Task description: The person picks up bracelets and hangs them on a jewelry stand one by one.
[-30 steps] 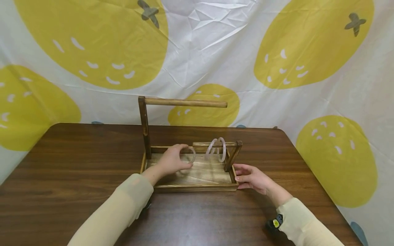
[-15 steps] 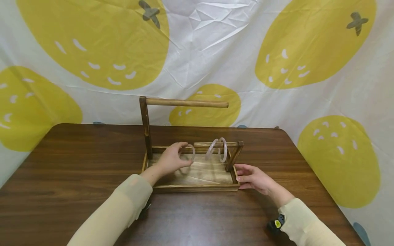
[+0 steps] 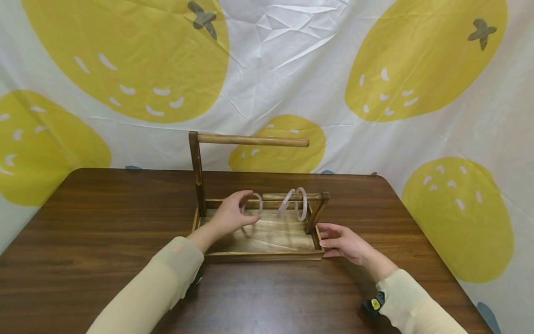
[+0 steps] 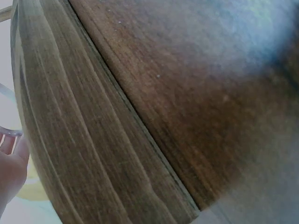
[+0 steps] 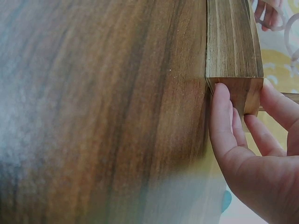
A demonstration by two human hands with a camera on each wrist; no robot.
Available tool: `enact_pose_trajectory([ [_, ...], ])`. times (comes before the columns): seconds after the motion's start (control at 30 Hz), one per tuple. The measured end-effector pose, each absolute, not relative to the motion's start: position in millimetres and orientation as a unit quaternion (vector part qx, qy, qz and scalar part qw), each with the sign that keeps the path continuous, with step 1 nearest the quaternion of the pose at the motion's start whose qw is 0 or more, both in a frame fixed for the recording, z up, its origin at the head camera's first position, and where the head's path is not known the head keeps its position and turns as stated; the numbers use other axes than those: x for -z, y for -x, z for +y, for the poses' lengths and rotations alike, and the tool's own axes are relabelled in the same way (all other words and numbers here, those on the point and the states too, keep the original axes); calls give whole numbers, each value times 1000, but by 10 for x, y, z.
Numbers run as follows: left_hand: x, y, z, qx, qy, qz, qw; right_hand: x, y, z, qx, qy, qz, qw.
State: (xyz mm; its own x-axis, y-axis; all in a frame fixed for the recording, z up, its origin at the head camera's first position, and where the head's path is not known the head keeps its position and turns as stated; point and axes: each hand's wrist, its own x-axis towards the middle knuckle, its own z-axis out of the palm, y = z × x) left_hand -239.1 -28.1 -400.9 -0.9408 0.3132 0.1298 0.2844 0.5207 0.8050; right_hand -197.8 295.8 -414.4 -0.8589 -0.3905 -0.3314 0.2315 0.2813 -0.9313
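Observation:
A wooden jewelry stand (image 3: 263,256) with a shallow tray base rests on the table. Over the tray, my left hand (image 3: 228,212) pinches a pale, translucent bangle (image 3: 261,204) between thumb and fingers. The bangle is held upright, left of the free end of the stand's short bar (image 3: 271,196). Two similar bangles (image 3: 301,204) hang on that bar near its post. My right hand (image 3: 342,243) holds the tray's right end; in the right wrist view its fingertips (image 5: 221,91) lie against the end face. At the left wrist view's edge only part of the left hand (image 4: 13,172) shows.
A taller post on the tray's left carries a long upper bar (image 3: 254,140), with nothing hanging on it. The brown wooden table (image 3: 104,232) extends around the stand. A white curtain (image 3: 288,69) with yellow fruit prints stands behind.
My left hand has lifted the bangle slightly and shifted it a little left. My right hand stays at the tray's right end, and the two hanging bangles have not moved.

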Motion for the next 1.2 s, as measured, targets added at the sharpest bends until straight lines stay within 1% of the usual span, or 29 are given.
enact_pose_trajectory([
  [0.43,3978,2383,-312,-490,-167,855,31,4155,1992,2968,599,50,755,262],
  [1.0,3978,2396,-350,-531,-167,830,14,4122,1986,2956,595,49,758,263],
  [1.2,3977,2383,-367,-539,-166,825,25,4102,1982,2950,595,48,757,265],
])
